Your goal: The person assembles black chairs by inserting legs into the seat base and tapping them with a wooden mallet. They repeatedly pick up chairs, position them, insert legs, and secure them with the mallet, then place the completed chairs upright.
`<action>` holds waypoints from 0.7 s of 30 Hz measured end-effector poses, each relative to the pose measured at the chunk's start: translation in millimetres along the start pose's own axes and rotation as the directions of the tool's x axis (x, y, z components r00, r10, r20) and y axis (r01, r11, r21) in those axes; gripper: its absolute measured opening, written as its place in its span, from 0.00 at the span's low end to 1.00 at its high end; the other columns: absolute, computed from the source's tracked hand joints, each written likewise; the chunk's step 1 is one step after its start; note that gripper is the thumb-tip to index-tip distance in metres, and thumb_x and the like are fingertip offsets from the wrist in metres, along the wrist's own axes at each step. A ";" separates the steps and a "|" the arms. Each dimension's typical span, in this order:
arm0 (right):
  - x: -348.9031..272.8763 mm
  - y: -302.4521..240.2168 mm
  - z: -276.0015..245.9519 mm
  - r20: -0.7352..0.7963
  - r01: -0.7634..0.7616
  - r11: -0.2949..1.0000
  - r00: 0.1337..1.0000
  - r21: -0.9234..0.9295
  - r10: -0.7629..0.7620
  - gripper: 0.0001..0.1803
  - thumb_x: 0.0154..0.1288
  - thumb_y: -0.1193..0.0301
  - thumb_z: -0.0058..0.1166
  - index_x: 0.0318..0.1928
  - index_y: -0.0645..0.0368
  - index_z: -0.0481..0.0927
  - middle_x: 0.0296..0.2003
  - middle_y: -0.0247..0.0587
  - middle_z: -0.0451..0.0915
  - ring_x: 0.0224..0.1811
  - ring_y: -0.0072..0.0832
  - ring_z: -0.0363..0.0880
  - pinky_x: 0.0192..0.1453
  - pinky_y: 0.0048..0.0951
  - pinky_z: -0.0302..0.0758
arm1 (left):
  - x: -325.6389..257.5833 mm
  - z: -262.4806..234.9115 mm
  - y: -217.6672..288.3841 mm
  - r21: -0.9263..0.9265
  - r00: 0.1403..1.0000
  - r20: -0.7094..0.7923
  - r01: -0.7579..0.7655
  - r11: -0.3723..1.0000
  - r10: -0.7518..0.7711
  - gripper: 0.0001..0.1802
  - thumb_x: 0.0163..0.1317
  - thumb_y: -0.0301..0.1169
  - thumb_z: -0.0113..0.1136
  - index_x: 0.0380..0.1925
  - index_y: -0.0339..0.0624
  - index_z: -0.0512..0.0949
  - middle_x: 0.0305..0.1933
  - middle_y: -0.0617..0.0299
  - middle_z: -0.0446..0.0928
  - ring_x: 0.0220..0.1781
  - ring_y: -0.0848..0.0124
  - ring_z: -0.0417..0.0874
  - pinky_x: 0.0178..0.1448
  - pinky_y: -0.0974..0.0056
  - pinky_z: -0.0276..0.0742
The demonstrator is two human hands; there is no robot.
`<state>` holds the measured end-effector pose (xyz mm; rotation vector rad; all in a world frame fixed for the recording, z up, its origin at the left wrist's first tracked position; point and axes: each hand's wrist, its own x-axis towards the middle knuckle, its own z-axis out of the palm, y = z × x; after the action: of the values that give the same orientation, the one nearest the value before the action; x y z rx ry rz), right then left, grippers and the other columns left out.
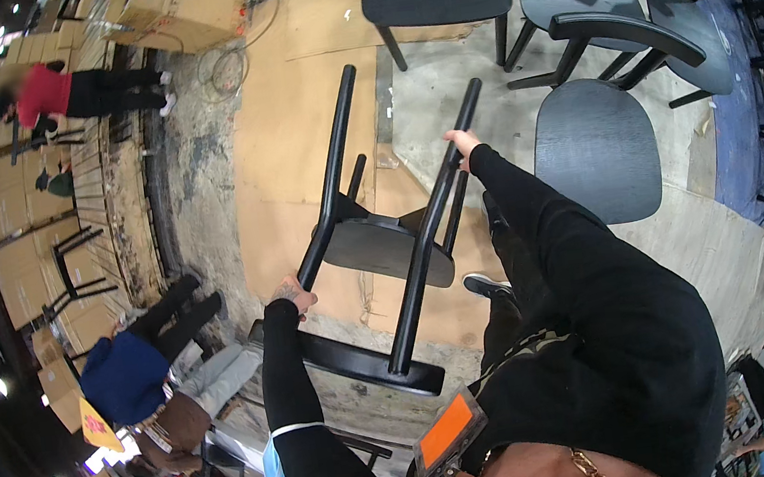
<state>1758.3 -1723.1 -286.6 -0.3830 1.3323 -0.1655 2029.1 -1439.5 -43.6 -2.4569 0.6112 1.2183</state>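
A black wooden chair [375, 256] is tipped over in front of me, its backrest [344, 357] toward my body and its legs pointing away. My left hand [292, 297] is closed round the left rear post, close to the backrest. Further out, my right hand [464, 144] grips the right rear leg, short of its free end. Between the two long posts the seat shows, partly hidden by the right post. I cannot tell whether any part of the chair rests on the floor.
Flat cardboard [294, 144] covers the floor under the chair. Several finished-looking black chairs stand at the far right, with a seat [595, 150] beside my right arm. A large carton [182, 10] is at the far left. People [127, 376] work along the left, near stacked boxes.
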 end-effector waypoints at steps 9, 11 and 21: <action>-154.2 -27.7 26.3 0.771 0.783 0.596 0.488 -0.178 -0.410 0.41 0.61 0.60 0.59 0.68 0.62 0.55 0.57 0.48 0.69 0.60 0.35 0.69 0.63 0.37 0.67 | 93.6 -93.3 103.2 0.087 0.989 0.140 0.043 0.995 -0.055 0.21 0.45 0.26 0.65 0.40 0.33 0.72 0.17 0.54 0.74 0.14 0.65 0.77 0.18 0.59 0.76; -216.7 -14.1 27.0 0.873 0.952 0.221 0.286 -0.212 -0.396 0.46 0.58 0.50 0.61 0.70 0.56 0.55 0.68 0.62 0.54 0.69 0.52 0.58 0.70 0.42 0.60 | 108.5 -124.0 120.6 0.291 0.990 0.113 -0.119 0.949 0.090 0.23 0.41 0.33 0.68 0.38 0.34 0.77 0.22 0.50 0.79 0.22 0.62 0.83 0.28 0.58 0.80; -208.2 -55.5 64.4 0.348 0.905 0.245 0.367 -0.348 -0.863 0.24 0.50 0.67 0.67 0.49 0.56 0.77 0.39 0.46 0.81 0.42 0.43 0.80 0.47 0.37 0.77 | 112.0 -207.8 166.9 0.310 0.783 -0.536 -0.164 0.936 0.315 0.31 0.50 0.55 0.55 0.39 0.38 0.83 0.42 0.42 0.81 0.49 0.53 0.83 0.53 0.54 0.76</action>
<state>1777.0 -1693.8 -64.4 -1.6107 0.8814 -0.7798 2143.0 -1704.9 -30.7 -2.5653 1.1960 0.3848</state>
